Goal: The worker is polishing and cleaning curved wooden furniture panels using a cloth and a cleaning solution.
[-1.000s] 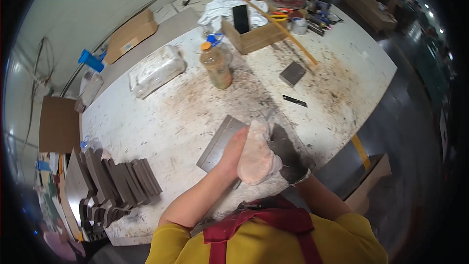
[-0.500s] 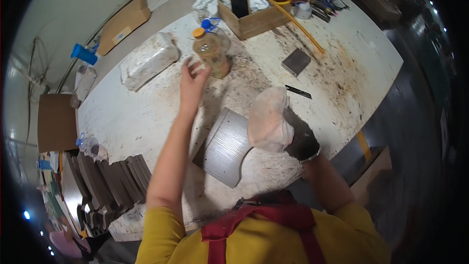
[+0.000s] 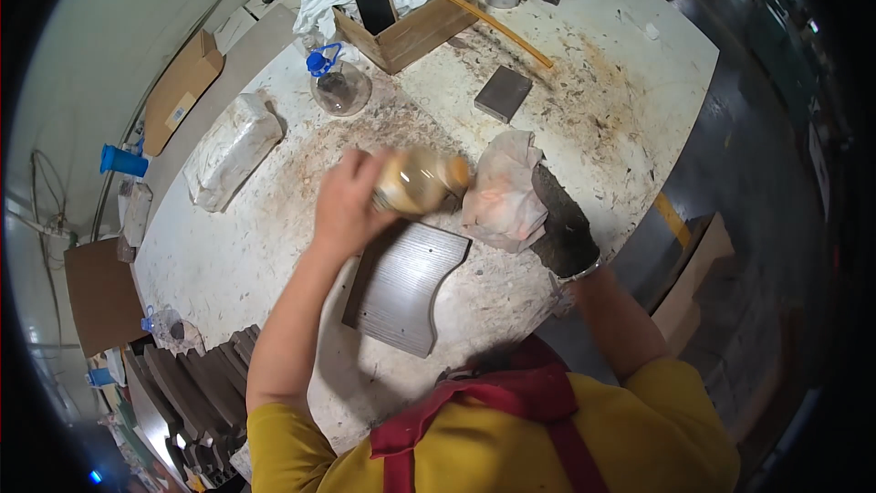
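Note:
My bare left hand (image 3: 347, 203) is wrapped round a clear plastic bottle (image 3: 415, 181) with an orange cap, smeared by motion. The bottle lies tilted on its side in the air, cap end to the right, near a crumpled whitish cloth (image 3: 504, 192). That cloth is in my right hand (image 3: 566, 233), which wears a dark glove; its fingers are hidden by the cloth. Below the bottle, a grey wood-grain board (image 3: 406, 288) with a curved cut-out and small holes lies on the worktable (image 3: 630, 128).
A small dark block (image 3: 503, 93) lies beyond the cloth. Farther back are a wooden box (image 3: 411, 36) with a phone and rags, a long stick (image 3: 493, 23), and a blue-capped bottle (image 3: 339, 89). A wrapped package (image 3: 234, 151) lies left. Dark boards (image 3: 196, 388) are stacked lower left.
My left hand has taken hold of the orange-capped bottle, lifted it, tipped it over and brought it right toward the cloth. My right hand still holds the cloth.

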A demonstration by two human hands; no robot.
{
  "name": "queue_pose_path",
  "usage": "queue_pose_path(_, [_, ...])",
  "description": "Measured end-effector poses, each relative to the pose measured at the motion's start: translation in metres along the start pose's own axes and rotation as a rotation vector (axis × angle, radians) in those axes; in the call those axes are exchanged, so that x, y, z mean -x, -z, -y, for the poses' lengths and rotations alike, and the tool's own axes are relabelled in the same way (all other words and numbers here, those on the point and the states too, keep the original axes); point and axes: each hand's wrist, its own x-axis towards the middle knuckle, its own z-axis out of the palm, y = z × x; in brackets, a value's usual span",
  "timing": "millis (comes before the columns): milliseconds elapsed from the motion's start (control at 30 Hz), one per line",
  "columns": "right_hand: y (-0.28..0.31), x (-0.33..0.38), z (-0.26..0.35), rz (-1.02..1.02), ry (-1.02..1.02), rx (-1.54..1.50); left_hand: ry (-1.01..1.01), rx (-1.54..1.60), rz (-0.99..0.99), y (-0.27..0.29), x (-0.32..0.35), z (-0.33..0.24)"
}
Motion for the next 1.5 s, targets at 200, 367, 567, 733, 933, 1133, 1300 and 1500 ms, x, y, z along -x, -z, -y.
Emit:
queue_pose_path(200, [-0.031,0.033,0.004,0.254,0.048,0.134,-0.119,-0.241,0.054,0.010,0.031,-0.051])
queue_pose_path(367, [-0.025,0.048,0.002,0.286,0.253,0.322,-0.143,-0.483,0.058,0.026,0.023,-0.056])
queue_pose_path(567, [-0.009,0.052,0.000,0.223,0.256,0.409,-0.227,-0.554,0.135,0.043,0.026,-0.077])
queue_pose_path(733, [-0.012,0.055,-0.001,0.267,0.092,-0.047,-0.258,-0.577,0.148,0.058,0.029,-0.083])
queue_pose_path(933, [-0.010,0.058,-0.004,0.235,0.003,-0.095,-0.277,-0.580,0.088,0.063,0.022,-0.084])
queue_pose_path(1133, [-0.008,0.053,-0.006,0.191,-0.040,-0.110,-0.240,-0.597,0.187,0.058,0.025,-0.076])
queue_pose_path(1300, [-0.018,0.035,-0.013,0.231,0.118,0.440,-0.191,-0.415,0.153,0.038,0.024,-0.050])
queue_pose_path(1500, [-0.019,0.017,-0.005,0.269,-0.101,-0.269,0.000,-0.074,-0.010,-0.003,-0.023,0.016])
